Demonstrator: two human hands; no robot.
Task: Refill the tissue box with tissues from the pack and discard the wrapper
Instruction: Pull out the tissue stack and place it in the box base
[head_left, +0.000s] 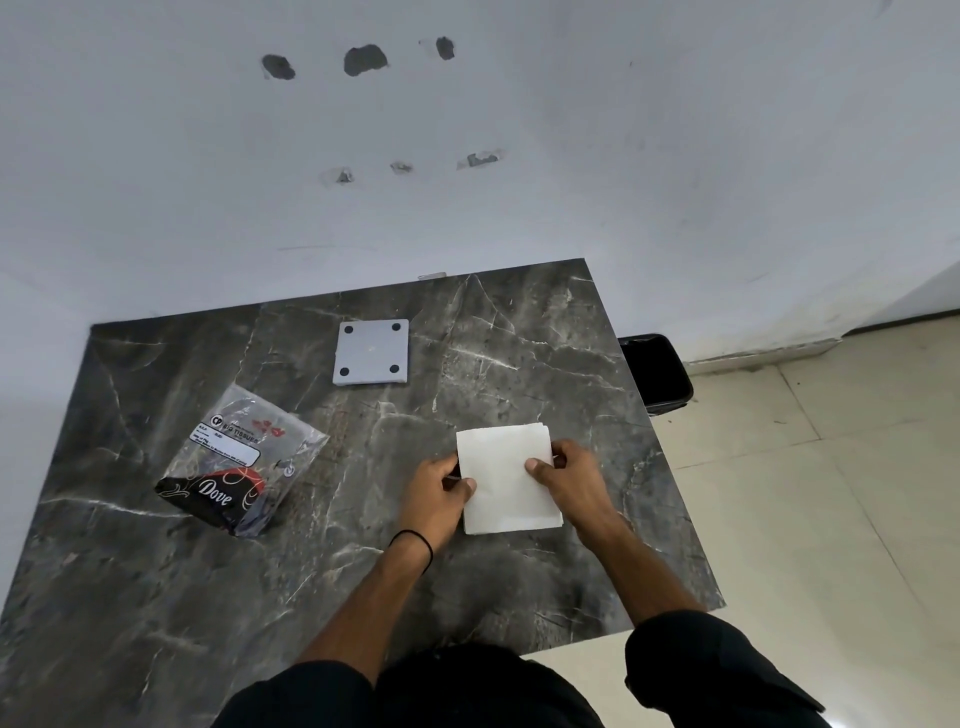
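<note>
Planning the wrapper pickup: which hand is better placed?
Likely the left hand: the wrapper lies on its side; the right hand is beyond the tissue stack both hold.

Open table (426, 415) stretches between the wrapper (241, 462) and the grey square plate (370, 352). A black bin (655, 371) flanks its right edge.

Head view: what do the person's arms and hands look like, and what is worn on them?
The left hand and right hand are bare: no gloves, no rings visible. A thin black band circles the left wrist. The black left sleeve and black right sleeve end near the elbows, forearms bare.
</note>
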